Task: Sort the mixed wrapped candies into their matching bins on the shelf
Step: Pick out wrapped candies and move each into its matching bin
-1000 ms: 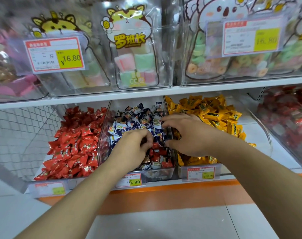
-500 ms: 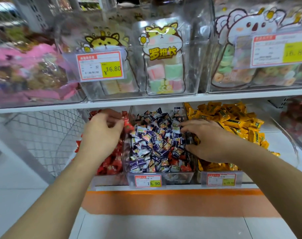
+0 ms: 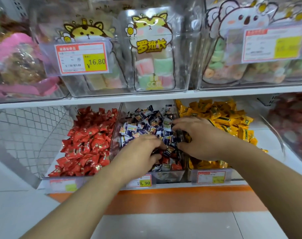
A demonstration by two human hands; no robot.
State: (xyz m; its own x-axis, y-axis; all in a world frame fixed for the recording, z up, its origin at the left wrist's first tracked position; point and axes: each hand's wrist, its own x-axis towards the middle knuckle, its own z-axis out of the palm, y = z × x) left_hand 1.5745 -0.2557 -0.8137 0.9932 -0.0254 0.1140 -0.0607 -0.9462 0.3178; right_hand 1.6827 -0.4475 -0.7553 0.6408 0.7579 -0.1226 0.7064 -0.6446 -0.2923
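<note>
The left hand [image 3: 143, 152] has its grip down among the candies at the near end of the middle bin [image 3: 169, 176], fingers curled into the pile; whether they hold a piece I cannot tell. The right hand [image 3: 196, 137], just beside it at 2 o'clock, curls its fingers over the blue-and-white candies [image 3: 143, 125] by the wall it shares with the yellow bin; its hold is likewise hidden. A few red pieces [image 3: 165, 160] lie mixed in under the hands. At 9 o'clock sits the bin of red candies [image 3: 88, 142], at 3 o'clock the yellow candies [image 3: 221, 116]. Above, at 12 o'clock, the upper shelf [image 3: 95, 100] carries clear boxes of marshmallow sweets [image 3: 153, 66].
</note>
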